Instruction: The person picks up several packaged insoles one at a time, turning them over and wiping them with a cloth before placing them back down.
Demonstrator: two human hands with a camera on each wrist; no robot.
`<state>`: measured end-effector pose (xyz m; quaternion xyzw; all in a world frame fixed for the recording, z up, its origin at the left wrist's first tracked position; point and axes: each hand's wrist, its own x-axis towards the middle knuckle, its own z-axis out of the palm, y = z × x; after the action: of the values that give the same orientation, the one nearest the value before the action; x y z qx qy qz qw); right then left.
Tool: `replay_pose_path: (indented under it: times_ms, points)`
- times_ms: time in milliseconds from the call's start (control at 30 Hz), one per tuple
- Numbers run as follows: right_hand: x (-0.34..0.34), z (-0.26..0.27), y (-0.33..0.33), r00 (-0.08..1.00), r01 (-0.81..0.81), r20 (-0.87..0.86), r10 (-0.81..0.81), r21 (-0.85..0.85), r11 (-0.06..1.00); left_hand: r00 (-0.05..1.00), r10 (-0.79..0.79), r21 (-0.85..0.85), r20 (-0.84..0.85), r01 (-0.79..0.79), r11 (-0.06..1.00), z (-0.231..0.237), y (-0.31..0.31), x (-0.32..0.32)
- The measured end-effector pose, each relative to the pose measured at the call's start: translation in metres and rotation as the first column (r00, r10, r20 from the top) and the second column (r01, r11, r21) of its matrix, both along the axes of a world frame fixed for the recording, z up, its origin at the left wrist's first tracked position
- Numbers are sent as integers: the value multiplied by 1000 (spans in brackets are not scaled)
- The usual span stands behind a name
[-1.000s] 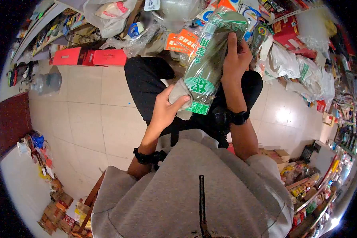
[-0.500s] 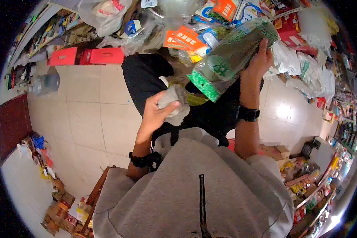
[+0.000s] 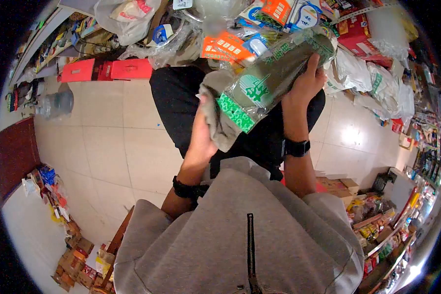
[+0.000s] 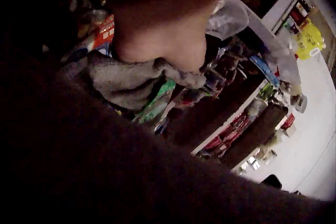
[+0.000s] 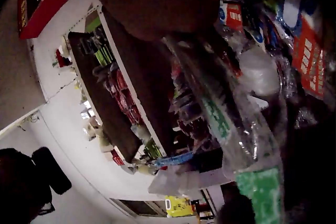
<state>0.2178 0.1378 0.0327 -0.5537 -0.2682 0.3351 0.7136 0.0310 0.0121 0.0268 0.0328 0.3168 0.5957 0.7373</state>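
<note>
A long clear plastic package (image 3: 274, 73) with green printing and a green patterned end strip slants across the lap in the head view; something dark olive fills it. My right hand (image 3: 305, 88) grips its upper right side. A crumpled grey cloth (image 3: 224, 134) is in my left hand (image 3: 201, 134), spread against the package's lower left end. In the left wrist view the cloth (image 4: 126, 85) hangs below the hand (image 4: 163, 40), beside a bit of green strip. The package's green strip (image 5: 260, 192) shows low in the right wrist view.
Orange-labelled packets (image 3: 225, 46) and other plastic-wrapped goods are heaped beyond the knees. White plastic bags (image 3: 350, 76) lie on the right, a red box (image 3: 131, 69) on the left. Stocked shelves (image 3: 406, 230) line the right side; a clear plastic jug (image 3: 56, 104) stands on the tiled floor.
The package's lower end swung up and right, apart from the cloth, then came back slightly left. The left hand drew back with the bunched cloth, then brought it, more spread, against the package end.
</note>
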Motion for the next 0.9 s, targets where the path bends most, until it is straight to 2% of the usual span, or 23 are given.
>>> replay_pose_path:
  times_ms: [33, 67, 133, 167, 233, 267, 333, 400, 433, 533, 567, 600, 633, 667, 733, 767, 833, 900]
  points:
    - [-7, 6, -8, 996, 4, -84, -5, -11, 1000, 983, -43, 18, -180, 47, 999, -16, -1, 0]
    - [-11, 8, -15, 996, 3, -85, -4, -13, 1000, 986, 58, 2, -155, -59, 998, -7, 2, 6]
    - [-15, 10, -24, 986, 14, -167, -17, -24, 1000, 927, 51, 17, -372, -49, 999, -11, 1, 7]
    - [-11, 7, -29, 986, 15, -166, -19, -23, 1000, 927, 50, 18, -371, -47, 999, -13, 2, 6]
    - [8, -4, -42, 952, -142, -277, 129, -29, 989, 885, 80, -24, -458, -102, 994, -15, 2, 1]
    - [21, -9, -48, 953, -140, -277, 127, -30, 990, 886, 78, -25, -458, -100, 995, -16, 2, -3]
    - [53, -15, -57, 868, -292, -432, 244, -47, 955, 839, 74, -7, -539, -92, 996, -17, 3, -17]
    - [85, -13, -60, 859, -337, -423, 287, -45, 941, 807, 31, 16, -590, -27, 1000, -22, 3, -34]
    - [104, -14, -62, 865, -450, -326, 382, -167, 877, 773, -3, 13, -634, 14, 1000, -22, 3, -41]
    - [126, -17, -77, 821, -570, -169, 545, -286, 770, 694, -67, 28, -717, 124, 992, -21, 8, -58]
    - [136, -18, -80, 693, -676, -65, 718, -406, 615, 648, -92, 43, -756, 189, 981, -21, 9, -61]
    - [145, -21, -83, 514, -723, 9, 858, -534, 439, 649, -95, 45, -755, 195, 980, -21, 10, -61]
    - [140, -10, -86, 448, -715, -23, 894, -610, 343, 637, -102, 28, -764, 191, 981, -21, 12, -62]
    - [135, -3, -90, 454, -710, -17, 891, -610, 350, 626, -108, 14, -773, 187, 982, -22, 15, -61]
    - [126, 7, -94, 360, -754, -110, 926, -619, 219, 647, -67, 43, -759, 152, 987, -24, 21, -62]
    - [125, 8, -94, 365, -751, -101, 925, -620, 228, 666, -38, 33, -745, 93, 995, -24, 24, -62]
    - [125, 5, -95, 306, -726, -182, 935, -679, 105, 687, 12, 18, -727, 2, 1000, -26, 28, -62]
    - [130, -9, -95, 324, -763, -151, 934, -625, 163, 696, 36, 9, -717, -43, 999, -31, 28, -61]
